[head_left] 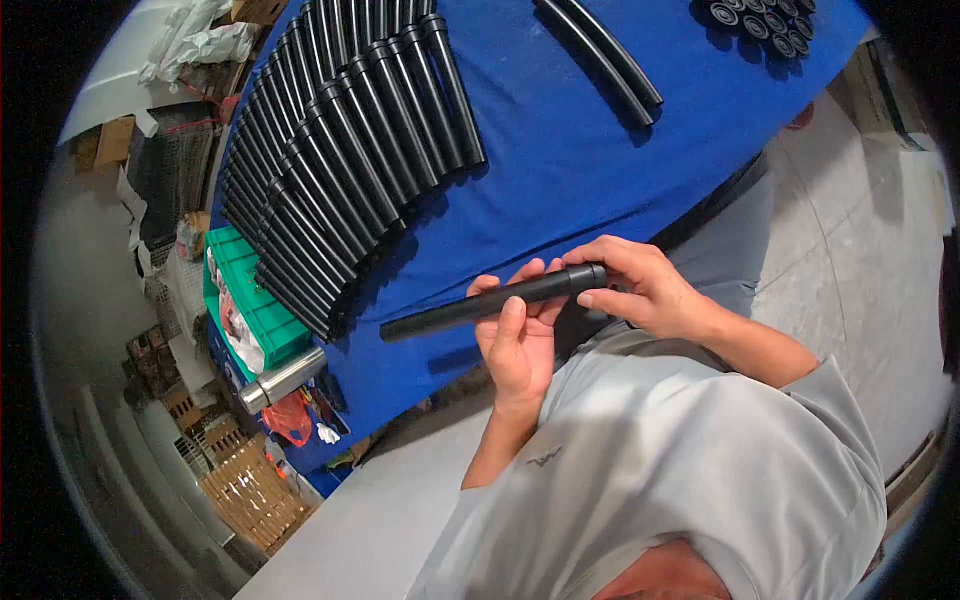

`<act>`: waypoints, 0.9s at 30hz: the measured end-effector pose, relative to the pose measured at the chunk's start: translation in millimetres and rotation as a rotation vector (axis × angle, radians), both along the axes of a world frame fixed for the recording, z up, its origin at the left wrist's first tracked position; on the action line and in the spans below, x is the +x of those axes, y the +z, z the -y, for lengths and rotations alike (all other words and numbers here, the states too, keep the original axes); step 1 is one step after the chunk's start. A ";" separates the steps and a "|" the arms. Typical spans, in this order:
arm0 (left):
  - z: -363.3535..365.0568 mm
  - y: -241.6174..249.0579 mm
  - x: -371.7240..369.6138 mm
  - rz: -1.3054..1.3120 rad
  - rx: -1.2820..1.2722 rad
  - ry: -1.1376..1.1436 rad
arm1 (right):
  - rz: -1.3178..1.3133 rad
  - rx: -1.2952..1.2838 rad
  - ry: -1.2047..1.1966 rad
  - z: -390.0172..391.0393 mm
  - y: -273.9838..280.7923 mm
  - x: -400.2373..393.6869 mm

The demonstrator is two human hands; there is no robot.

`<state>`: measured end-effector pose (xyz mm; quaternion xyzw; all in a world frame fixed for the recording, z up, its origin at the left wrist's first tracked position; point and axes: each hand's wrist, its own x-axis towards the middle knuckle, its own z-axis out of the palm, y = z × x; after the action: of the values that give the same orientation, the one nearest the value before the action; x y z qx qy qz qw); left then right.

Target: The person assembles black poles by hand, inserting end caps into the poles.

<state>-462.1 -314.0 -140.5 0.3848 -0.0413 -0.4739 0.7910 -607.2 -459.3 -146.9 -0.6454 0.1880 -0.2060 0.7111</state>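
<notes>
A straight black tube (470, 313) with a wider black collar or cap (588, 276) at its right end is held across my body, in front of the blue-covered table's near edge. My left hand (518, 345) is palm up and closed around the tube's middle, thumb on the near side and fingertips showing beyond. At the collar end, my right hand (640, 285) pinches between thumb and forefinger. Rows of similar black tubes with collared ends (350, 130) lie side by side on the blue cloth (540, 170).
Two plain black tubes (600, 65) lie at the far side, near a cluster of round black caps (765, 22). Left stand a green crate (265, 315), a steel bottle (283, 381) and a red plastic bag (288, 418). Boxes and a wooden pallet (255, 495) are on the floor.
</notes>
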 end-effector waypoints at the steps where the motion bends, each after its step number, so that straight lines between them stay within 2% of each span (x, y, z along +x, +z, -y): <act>1: -0.5 0.6 -0.6 -0.008 0.006 0.003 | -0.006 -0.043 0.002 0.2 1.8 0.1; 9: -3.5 -2.9 -1.8 -0.008 0.000 -0.005 | 0.032 -0.231 0.000 0.0 -1.1 -1.1; 12: -1.1 -3.9 -7.9 0.026 0.013 0.032 | -0.011 -0.135 -0.007 -2.3 4.4 -1.8; 19: 4.1 -5.2 -9.8 0.114 0.047 0.057 | 0.006 -0.217 -0.036 -3.1 -3.5 3.1; 24: 2.9 -15.3 -4.1 0.008 0.050 0.043 | -0.008 -0.237 -0.024 -1.4 -8.1 4.1; 27: 5.7 -16.6 0.0 -0.043 0.035 0.028 | -0.093 -0.134 -0.020 1.2 -5.0 3.6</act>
<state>-462.2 -319.8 -157.1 0.3886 -0.0105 -0.4715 0.7916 -603.6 -460.5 -151.8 -0.6986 0.2133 -0.1950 0.6545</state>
